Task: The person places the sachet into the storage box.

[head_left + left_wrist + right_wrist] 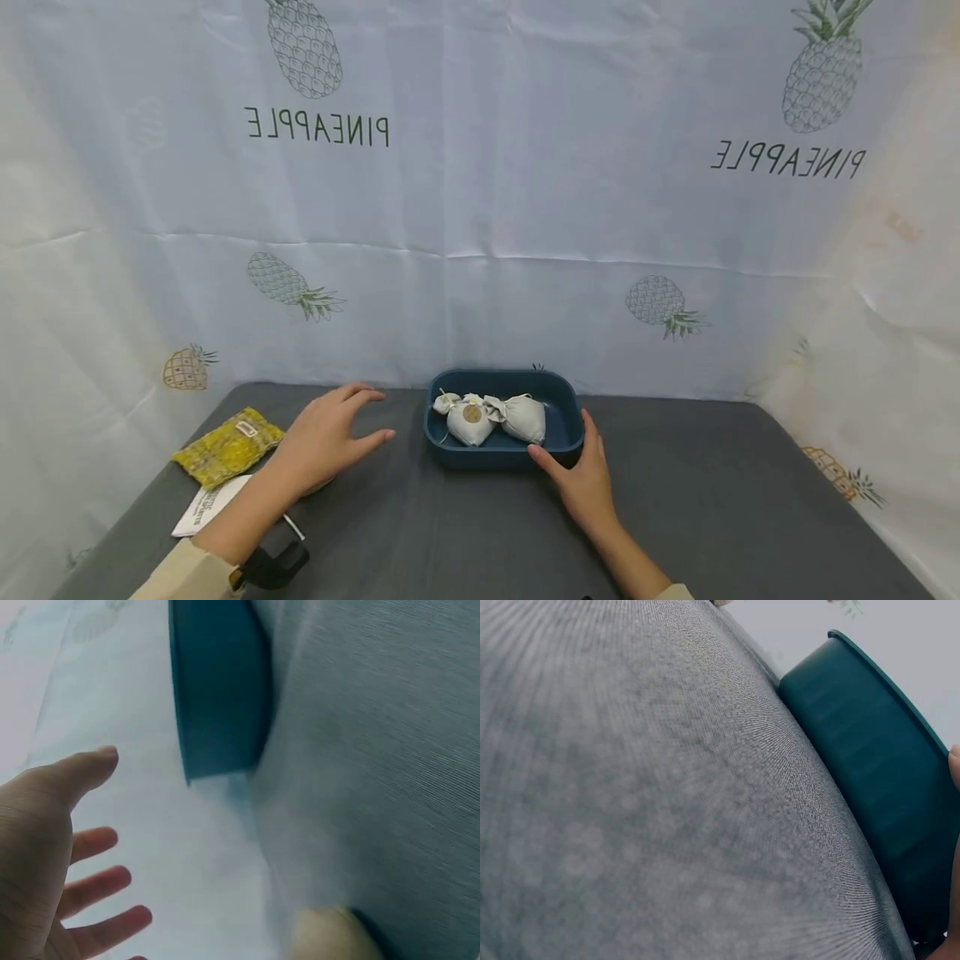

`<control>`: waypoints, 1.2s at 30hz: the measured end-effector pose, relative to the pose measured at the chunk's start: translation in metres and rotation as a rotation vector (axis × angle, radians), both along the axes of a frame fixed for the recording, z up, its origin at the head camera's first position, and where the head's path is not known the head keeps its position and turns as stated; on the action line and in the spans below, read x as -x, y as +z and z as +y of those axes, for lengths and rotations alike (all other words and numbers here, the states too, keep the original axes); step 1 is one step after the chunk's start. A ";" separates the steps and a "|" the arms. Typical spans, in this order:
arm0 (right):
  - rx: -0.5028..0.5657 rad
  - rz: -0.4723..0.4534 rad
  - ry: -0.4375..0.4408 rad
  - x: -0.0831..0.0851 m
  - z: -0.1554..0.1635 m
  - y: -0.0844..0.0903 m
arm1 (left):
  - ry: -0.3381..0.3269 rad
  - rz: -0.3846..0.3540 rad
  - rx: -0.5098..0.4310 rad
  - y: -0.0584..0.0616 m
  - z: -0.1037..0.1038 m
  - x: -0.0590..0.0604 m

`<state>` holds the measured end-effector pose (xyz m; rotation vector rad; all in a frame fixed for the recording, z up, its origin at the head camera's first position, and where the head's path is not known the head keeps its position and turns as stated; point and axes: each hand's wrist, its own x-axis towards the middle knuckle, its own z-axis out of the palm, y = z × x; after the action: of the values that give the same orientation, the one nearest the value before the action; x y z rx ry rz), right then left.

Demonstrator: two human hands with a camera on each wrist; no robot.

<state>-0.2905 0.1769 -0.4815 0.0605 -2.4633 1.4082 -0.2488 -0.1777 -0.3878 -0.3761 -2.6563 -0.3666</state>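
A dark blue rectangular bin [480, 458] stands towards the back of the table. Inside it lie small off-white cloth pouches with tied tops: a pouch with a round tan label [459, 427] on the left and a plain pouch [525, 419] beside it. My right hand [585, 487] holds the bin's front right corner, thumb on the front rim and fingers along the right side. To the left of the bin my left hand [322, 437] is raised, fingers spread and thumb apart, holding nothing. In the left wrist view its fingers [94, 892] point towards the bin's end.
A yellow patterned packet [228, 447] lies at the table's left edge, over a white printed packet [206, 507]. A rounded beige thing [334, 934] shows low in the left wrist view. Behind the grey tabletop [690, 483] hangs a white pineapple-print curtain [480, 183].
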 end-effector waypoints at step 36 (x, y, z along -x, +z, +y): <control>-0.003 0.002 0.012 0.001 0.001 -0.001 | 0.201 -0.148 -0.105 -0.074 -0.061 -0.007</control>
<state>-0.2911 0.1782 -0.4827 0.0773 -2.4670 1.4086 -0.2414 -0.2383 -0.4621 -0.0497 -2.7722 -0.4832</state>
